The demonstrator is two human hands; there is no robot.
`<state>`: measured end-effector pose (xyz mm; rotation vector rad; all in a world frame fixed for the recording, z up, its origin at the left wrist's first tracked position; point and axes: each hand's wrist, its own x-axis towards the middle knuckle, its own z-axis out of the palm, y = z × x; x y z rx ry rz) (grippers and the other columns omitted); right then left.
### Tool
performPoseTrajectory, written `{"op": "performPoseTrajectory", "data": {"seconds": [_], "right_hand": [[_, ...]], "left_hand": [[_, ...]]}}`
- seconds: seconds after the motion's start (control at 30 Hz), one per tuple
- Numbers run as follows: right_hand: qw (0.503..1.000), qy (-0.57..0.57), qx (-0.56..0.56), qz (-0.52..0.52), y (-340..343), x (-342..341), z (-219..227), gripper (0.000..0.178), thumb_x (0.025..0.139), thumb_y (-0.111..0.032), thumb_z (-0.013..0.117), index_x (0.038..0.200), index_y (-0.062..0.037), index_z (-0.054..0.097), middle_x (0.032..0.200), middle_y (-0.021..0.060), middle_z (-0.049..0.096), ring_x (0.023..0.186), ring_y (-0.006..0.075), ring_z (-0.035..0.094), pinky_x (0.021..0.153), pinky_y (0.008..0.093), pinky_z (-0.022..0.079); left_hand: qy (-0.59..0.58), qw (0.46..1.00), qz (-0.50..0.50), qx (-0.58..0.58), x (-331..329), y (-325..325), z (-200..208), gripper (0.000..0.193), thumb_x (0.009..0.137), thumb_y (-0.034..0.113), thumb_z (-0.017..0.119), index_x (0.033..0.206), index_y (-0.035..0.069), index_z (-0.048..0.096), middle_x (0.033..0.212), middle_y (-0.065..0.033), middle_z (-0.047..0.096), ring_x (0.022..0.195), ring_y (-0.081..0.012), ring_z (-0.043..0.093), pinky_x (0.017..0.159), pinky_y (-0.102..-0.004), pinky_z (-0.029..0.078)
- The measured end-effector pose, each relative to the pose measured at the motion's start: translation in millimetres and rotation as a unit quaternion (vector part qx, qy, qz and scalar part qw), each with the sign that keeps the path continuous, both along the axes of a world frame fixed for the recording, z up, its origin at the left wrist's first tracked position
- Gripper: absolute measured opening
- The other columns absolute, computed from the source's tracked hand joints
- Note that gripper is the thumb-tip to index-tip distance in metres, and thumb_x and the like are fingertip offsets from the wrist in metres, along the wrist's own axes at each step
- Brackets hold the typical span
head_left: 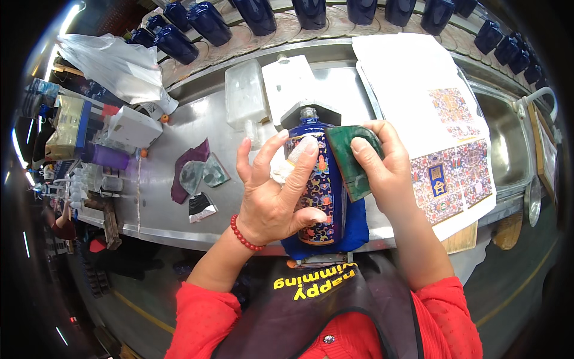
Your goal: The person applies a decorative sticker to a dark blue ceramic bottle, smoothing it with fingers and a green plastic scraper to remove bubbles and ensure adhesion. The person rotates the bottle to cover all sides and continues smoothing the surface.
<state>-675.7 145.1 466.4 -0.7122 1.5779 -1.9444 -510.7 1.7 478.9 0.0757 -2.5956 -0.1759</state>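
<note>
A dark blue glass bottle [321, 191] with a colourful floral decal lies before me, its neck pointing away into a grey angular rest. Under its near end is a blue cloth [357, 226]. My left hand [269, 200], with a red bead bracelet at the wrist, spreads its fingers over the decal's left side; they look empty. A whitish patch on the bottle shows between those fingers. My right hand [388, 167] grips a flat green scraper [348, 158], thumb on top, along the bottle's right edge. Whether the scraper touches the glass I cannot tell.
Left on the steel counter are a purple cloth piece [181, 188] and several green scraps. A clear rectangular container [244, 96] stands beyond. Printed decal sheets [418, 197] lie right, beside a sink [503, 143]. Several blue bottles [311, 12] line the conveyor behind.
</note>
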Motion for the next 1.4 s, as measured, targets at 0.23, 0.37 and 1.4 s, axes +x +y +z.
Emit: {"op": "performPoseTrajectory", "data": {"seconds": [0.23,0.37,1.4], "right_hand": [[0.998,-0.057,-0.017,-0.016,12.3,-6.0,-9.0,0.02,0.101,-0.011,0.061,0.117,-0.0006,0.056,0.101,0.0031,0.064,0.089,0.0062,0.059,0.074,0.0228,0.052],[0.995,-0.098,-0.015,-0.021,13.1,-4.5,1.2,0.024,0.101,-0.011,0.061,0.122,0.0001,0.056,0.106,0.0052,0.064,0.092,0.0083,0.061,0.077,0.0241,0.054],[0.989,0.085,0.045,0.111,-20.7,-21.5,13.0,0.024,0.095,-0.01,0.067,0.116,0.0007,0.062,0.102,0.0046,0.067,0.088,0.0101,0.062,0.078,0.0249,0.052]], "left_hand": [[-0.061,0.996,-0.001,-0.07,-8.7,6.1,10.1,0.083,0.098,0.072,0.033,0.146,0.008,0.055,0.123,-0.0056,0.07,0.137,-0.0317,0.042,0.12,-0.0616,0.005],[-0.078,0.995,-0.045,-0.043,-11.8,4.0,12.4,0.082,0.096,0.072,0.038,0.145,0.008,0.055,0.121,-0.0063,0.07,0.136,-0.0307,0.043,0.12,-0.0618,0.005],[0.03,0.983,0.02,0.18,62.2,35.4,-74.2,0.113,0.08,0.074,0.068,0.153,-0.005,0.032,0.15,-0.0265,0.042,0.137,-0.0425,0.037,0.118,-0.0607,0.014]]}}
